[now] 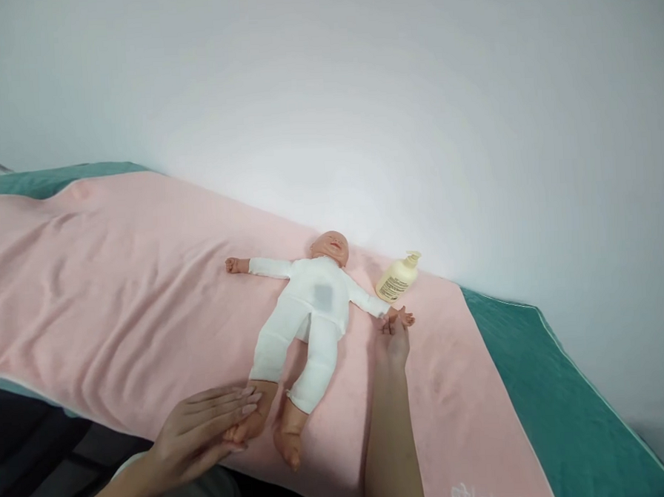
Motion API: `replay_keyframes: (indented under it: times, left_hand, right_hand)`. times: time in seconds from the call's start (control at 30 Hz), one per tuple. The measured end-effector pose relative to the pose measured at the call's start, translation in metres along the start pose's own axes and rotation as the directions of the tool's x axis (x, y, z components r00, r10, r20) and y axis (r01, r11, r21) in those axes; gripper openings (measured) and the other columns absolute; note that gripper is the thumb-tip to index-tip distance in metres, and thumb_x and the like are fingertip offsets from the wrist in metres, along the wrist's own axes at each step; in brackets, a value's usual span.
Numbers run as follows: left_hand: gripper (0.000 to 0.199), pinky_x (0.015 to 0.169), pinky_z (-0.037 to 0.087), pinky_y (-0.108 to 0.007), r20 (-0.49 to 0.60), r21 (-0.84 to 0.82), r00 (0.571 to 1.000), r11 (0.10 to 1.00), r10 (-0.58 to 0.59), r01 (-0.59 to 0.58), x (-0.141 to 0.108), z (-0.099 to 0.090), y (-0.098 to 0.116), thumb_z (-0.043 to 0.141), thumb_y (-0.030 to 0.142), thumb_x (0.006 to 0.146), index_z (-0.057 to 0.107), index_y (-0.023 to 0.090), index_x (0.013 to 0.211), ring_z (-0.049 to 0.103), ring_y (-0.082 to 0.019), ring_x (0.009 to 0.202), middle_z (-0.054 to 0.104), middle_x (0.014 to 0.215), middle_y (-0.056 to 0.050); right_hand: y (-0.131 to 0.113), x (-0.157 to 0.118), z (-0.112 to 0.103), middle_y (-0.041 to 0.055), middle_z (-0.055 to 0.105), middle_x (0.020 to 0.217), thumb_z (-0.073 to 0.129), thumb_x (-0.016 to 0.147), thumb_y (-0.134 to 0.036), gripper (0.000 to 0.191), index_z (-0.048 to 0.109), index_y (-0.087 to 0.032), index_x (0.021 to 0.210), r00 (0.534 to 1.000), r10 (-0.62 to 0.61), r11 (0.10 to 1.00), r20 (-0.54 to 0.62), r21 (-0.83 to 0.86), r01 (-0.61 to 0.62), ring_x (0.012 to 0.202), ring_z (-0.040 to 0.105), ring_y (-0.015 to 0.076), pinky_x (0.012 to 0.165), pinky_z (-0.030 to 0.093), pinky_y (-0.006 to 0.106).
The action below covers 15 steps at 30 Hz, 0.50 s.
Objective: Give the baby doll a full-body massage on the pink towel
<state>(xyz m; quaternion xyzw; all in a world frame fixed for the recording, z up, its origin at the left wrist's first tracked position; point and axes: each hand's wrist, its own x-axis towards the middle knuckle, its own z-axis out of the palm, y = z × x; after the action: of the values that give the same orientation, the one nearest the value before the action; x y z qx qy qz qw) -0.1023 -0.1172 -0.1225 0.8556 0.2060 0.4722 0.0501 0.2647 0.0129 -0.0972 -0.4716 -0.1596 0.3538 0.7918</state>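
Head view: at the left, a soft pink fabric blanket (144, 266) lies in wrinkles. On it, the left hand (202, 429) lays straight, close-set fingers over a bare foot of the bald baby doll in a white fabric suit (306, 287); whether it grips, I cannot tell. The doll lies face up mid-blanket, arms and legs spread. Next, the right hand (393, 345) holds the doll's nearer hand between bent fingers. Just beyond stands a pale-yellow plastic pump bottle (396, 281); farther right, a teal fabric sheet (555, 370) shows.
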Motion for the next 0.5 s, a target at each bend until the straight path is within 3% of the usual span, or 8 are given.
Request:
replay_keyframes:
  times: [0.23, 0.43, 0.5]
  left_hand:
    - [0.051, 0.097, 0.052, -0.033, 0.082, 0.07, 0.996, 0.997, -0.022, 0.017, -0.026, 0.014, 0.008, 0.061, 0.015, 0.088, 0.047, 0.019, 0.137, 0.062, -0.021, 0.113, 0.07, 0.114, -0.006]
    - [0.05, 0.094, 0.054, -0.033, 0.009, 0.071, 0.999, 0.997, -0.039, 0.039, -0.008, 0.009, 0.013, 0.061, 0.017, 0.088, 0.048, 0.02, 0.136, 0.062, -0.023, 0.112, 0.07, 0.114, -0.008]
    - [0.05, 0.091, 0.056, -0.034, -0.054, 0.04, 0.994, 0.994, -0.098, 0.1, 0.002, 0.007, 0.011, 0.062, 0.02, 0.087, 0.048, 0.024, 0.136, 0.064, -0.023, 0.11, 0.07, 0.114, -0.007]
  right_hand:
    - [0.002, -0.001, 0.001, 0.0009, 0.058, 0.097, 0.064, 0.083, -0.032, 0.039, 0.057, -0.024, 0.121, 1.0, -0.011, 1.0, -0.016, 0.003, 0.011, 0.068, 0.056, 0.0054, 0.063, 0.053, 0.017]
    - [0.0, -0.011, 0.007, 0.0059, 0.059, 0.113, 0.067, 0.079, -0.039, 0.057, 0.047, -0.023, 0.13, 0.996, -0.088, 0.991, 0.015, -0.103, 0.089, 0.074, 0.059, 0.0092, 0.067, 0.052, 0.023]
    - [-0.001, -0.023, 0.014, 0.009, 0.055, 0.124, 0.067, 0.079, -0.04, 0.059, 0.045, -0.023, 0.131, 0.98, -0.189, 0.965, 0.061, -0.171, 0.197, 0.081, 0.061, 0.012, 0.067, 0.052, 0.024]
